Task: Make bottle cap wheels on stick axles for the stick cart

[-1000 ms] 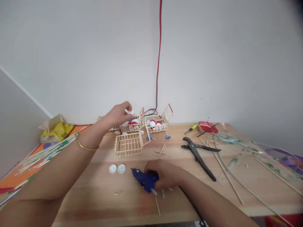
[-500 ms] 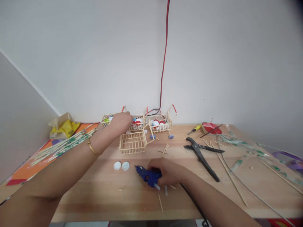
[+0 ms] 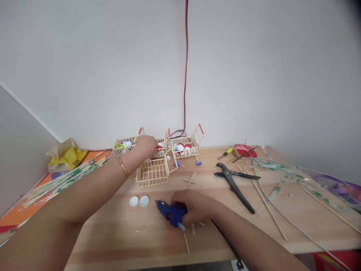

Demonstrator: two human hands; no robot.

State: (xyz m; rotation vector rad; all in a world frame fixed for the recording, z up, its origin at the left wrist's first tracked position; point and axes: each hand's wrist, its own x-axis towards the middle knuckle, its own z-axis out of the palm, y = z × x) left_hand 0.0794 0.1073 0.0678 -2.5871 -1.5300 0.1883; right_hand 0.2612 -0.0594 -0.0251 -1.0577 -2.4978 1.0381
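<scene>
Holding, in the head view, the blue glue gun (image 3: 170, 213) in the right hand (image 3: 194, 205) with fingers wrapped round it, low at the counter (image 3: 109, 237), just right of two white caps (image 3: 144, 201). Reaching with the left hand (image 3: 146, 146) to the middle stick cart (image 3: 161, 154); cannot tell whether with fingers spread or pinching.

the left hand (image 3: 146, 146) is lower than one second ago, and its back now hides the fingers. the white cap, visible in its pinch at that time, is out of sight; whether it remains held cannot be determined. relative to half a second ago, the hand is displaced rightward and covers more of the middle cart (image 3: 161, 153). the left cart (image 3: 115, 146), largely obscured one second ago, is exposed, including its red handle (image 3: 140, 131). the bracelet (image 3: 123, 166) sits nearer the hand.
</scene>
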